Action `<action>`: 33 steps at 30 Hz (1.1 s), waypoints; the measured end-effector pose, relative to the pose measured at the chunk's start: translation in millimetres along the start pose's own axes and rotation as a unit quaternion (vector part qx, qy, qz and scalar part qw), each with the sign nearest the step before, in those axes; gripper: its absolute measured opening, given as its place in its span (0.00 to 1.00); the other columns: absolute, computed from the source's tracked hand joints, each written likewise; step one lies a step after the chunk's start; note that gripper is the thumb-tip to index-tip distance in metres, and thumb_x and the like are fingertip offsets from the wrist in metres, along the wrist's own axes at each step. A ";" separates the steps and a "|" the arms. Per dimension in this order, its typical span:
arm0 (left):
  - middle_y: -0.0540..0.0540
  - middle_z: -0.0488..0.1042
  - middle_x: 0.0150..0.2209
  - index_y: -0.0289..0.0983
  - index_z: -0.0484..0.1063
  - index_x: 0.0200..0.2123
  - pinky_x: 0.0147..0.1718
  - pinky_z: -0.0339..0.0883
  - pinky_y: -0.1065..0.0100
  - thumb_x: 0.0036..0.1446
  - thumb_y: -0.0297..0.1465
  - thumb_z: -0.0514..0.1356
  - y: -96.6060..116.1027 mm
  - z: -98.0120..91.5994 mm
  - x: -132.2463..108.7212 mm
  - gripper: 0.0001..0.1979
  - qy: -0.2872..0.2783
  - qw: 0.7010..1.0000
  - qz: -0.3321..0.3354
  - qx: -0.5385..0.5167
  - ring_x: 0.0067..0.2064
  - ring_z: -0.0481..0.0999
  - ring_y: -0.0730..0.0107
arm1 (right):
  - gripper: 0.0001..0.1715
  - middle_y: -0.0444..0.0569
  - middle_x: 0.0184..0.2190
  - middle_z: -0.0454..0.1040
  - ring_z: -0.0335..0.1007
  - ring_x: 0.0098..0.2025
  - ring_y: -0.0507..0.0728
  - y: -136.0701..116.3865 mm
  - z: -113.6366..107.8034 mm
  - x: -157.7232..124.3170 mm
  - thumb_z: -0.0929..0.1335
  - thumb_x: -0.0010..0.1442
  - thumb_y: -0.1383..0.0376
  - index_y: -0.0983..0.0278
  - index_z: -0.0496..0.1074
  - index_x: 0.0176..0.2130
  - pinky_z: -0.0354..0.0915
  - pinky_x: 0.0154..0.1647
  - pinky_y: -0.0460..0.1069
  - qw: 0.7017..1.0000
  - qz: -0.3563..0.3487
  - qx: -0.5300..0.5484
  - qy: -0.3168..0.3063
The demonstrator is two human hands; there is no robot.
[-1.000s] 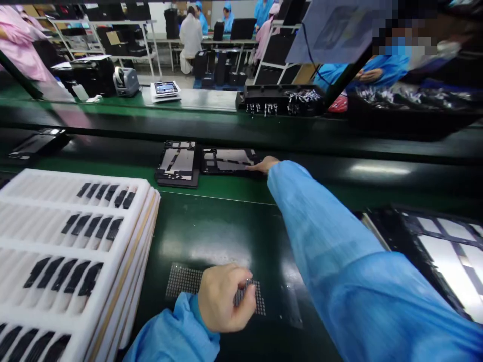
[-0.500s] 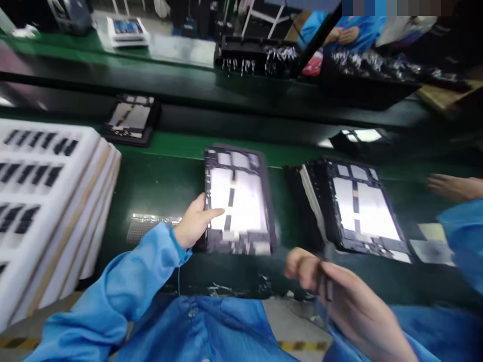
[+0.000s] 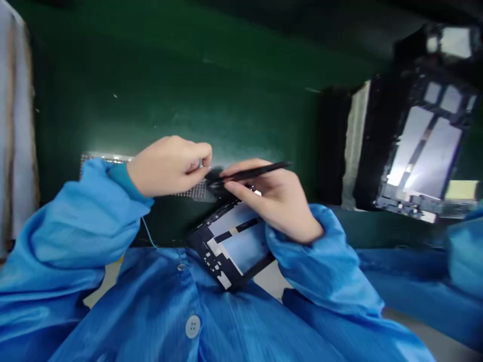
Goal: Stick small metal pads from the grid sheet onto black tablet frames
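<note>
My left hand and my right hand meet over the bench, fingertips close together. The right hand grips a slim black pen-like tool. The left fingers pinch a small dark part, too blurred to name. Below them, a black-framed tablet back panel tilts against my blue smock, its lower edge partly hidden by my right sleeve. A perforated metal mat lies mostly hidden under my left hand and wrist.
A second tablet panel lies on the green bench at right, beside a black strip and a white one. A white foam tray edge stands at far left. A blue sleeve enters at right.
The view has tipped down toward the bench. The tablet panel has moved from the bench to just below my hands. My right hand has come in with the black tool, and my left hand now pinches.
</note>
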State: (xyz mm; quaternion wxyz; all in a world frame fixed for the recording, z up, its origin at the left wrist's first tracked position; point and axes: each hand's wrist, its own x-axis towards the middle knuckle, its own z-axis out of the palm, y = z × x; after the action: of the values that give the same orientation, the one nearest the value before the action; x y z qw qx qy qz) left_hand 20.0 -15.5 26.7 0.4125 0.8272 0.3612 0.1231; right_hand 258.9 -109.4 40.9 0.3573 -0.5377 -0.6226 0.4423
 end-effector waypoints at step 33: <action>0.52 0.81 0.32 0.43 0.83 0.48 0.41 0.65 0.60 0.66 0.39 0.67 -4.0 -7.7 7.8 0.10 -0.122 0.959 -0.043 0.250 0.34 0.80 0.61 | 0.18 0.51 0.42 0.86 0.86 0.44 0.60 12.9 68.8 -82.0 0.71 0.71 0.76 0.59 0.79 0.56 0.85 0.45 0.59 0.987 -0.100 0.027 0.124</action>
State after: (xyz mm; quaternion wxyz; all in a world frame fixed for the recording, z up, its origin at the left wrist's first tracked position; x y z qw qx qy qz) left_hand 19.6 -3.9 27.8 0.2381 0.8965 0.3623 -0.0912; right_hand 213.8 -201.2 7.1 0.4884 -0.5134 -0.6122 0.3509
